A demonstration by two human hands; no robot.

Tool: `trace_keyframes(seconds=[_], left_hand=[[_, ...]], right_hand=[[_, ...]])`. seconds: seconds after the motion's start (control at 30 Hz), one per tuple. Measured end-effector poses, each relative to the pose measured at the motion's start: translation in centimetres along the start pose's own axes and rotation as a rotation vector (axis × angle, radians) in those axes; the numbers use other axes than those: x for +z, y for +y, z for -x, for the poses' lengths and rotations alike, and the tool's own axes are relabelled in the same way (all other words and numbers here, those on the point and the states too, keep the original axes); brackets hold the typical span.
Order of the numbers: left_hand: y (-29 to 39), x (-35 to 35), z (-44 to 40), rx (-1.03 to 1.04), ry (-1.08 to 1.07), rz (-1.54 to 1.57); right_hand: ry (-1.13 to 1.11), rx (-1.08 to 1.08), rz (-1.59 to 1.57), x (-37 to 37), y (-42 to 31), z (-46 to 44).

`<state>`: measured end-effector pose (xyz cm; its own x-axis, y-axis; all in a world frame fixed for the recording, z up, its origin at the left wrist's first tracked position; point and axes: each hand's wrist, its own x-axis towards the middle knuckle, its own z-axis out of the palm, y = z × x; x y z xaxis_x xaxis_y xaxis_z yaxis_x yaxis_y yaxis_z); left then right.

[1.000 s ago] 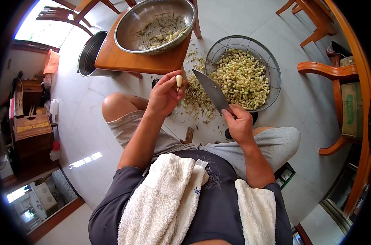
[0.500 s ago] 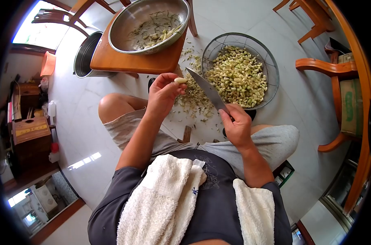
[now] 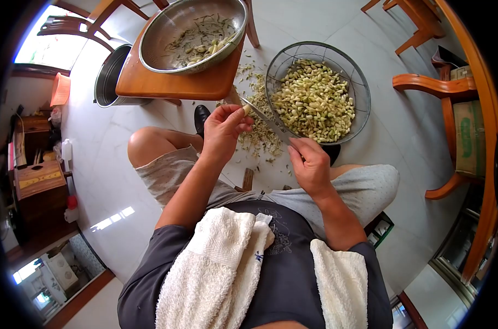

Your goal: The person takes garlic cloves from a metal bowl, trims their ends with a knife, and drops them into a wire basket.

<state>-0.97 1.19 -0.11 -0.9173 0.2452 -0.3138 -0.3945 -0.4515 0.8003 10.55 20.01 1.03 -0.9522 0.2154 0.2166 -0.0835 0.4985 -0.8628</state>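
Note:
Between thumb and fingers my left hand [image 3: 222,131] pinches a small pale bulb [image 3: 246,110], which looks like a pickling onion or shallot. My right hand [image 3: 311,167] is closed around the handle of a knife [image 3: 271,122]. Its blade points up and left, seen thin from this angle, with the tip close to the bulb; whether they touch I cannot tell. Beyond my right hand a wire basket [image 3: 365,82] on the floor holds a heap of trimmed bulbs [image 3: 317,101]. Dry trimmings [image 3: 253,137] lie scattered on the floor beneath my hands.
A metal colander [image 3: 150,55] with stalks and several bulbs sits on a wooden chair [image 3: 172,85] ahead left. Beside that chair stands a metal bucket [image 3: 107,82]. Wooden chair legs [image 3: 432,85] and a box [image 3: 469,140] are at the right. A towel [image 3: 216,252] hangs over my chest.
The knife has turned so its blade shows narrower, and its tip has come left towards the bulb. My right hand has shifted slightly left and down. The view has shifted a little.

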Motion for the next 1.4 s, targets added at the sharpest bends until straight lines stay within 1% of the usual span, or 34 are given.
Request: trace_keyframes(seconds=[0.27, 0.5, 0.77, 0.87, 0.9, 0.97, 1.0, 1.1, 1.2, 1.3, 1.37, 1.4], left_hand=[[0.3, 0.1, 0.3, -0.035, 0.006, -0.046], [0.5, 0.2, 0.5, -0.057, 0.039, -0.021], [1.0, -0.1, 0.7, -0.083, 0.030, -0.035], [1.3, -0.3, 0.9, -0.088, 0.049, -0.069], [1.5, -0.4, 1.0, -0.090, 0.060, -0.086], [1.8, -0.7, 1.3, -0.072, 0.002, -0.057], [1.9, -1.0, 1.3, -0.062, -0.028, -0.042], [1.7, -1.7, 1.0, -0.025, -0.134, 0.044], [1.5, -0.7, 0.4, -0.033, -0.163, 0.048], [1.5, 2.9, -1.3, -0.126, -0.147, -0.148], [0.3, 5.5, -3.5, -0.224, -0.281, -0.192], [-0.4, 7.2, -4.3, -0.224, -0.332, -0.254]], right_hand=[[0.021, -0.222, 0.297, 0.3, 0.1, 0.0], [0.019, -0.264, 0.332, 0.3, -0.3, 0.1], [0.010, -0.283, 0.335, 0.3, -0.5, 0.1], [-0.012, -0.172, 0.244, 1.1, 0.4, 0.3], [-0.116, -0.051, 0.306, 1.2, 1.5, 0.5], [-0.319, 0.194, 0.425, 0.9, 3.9, 0.7], [-0.279, 0.192, 0.365, 0.7, 3.6, 0.7], [-0.236, 0.206, 0.320, 0.7, 3.8, 0.6], [-0.271, 0.226, 0.311, 0.6, 3.3, 0.4], [-0.484, 0.299, 0.398, 0.5, 4.3, 0.4], [-0.522, 0.247, 0.446, 0.7, 4.4, 0.5], [-0.544, 0.230, 0.465, 0.8, 4.8, 0.7]])
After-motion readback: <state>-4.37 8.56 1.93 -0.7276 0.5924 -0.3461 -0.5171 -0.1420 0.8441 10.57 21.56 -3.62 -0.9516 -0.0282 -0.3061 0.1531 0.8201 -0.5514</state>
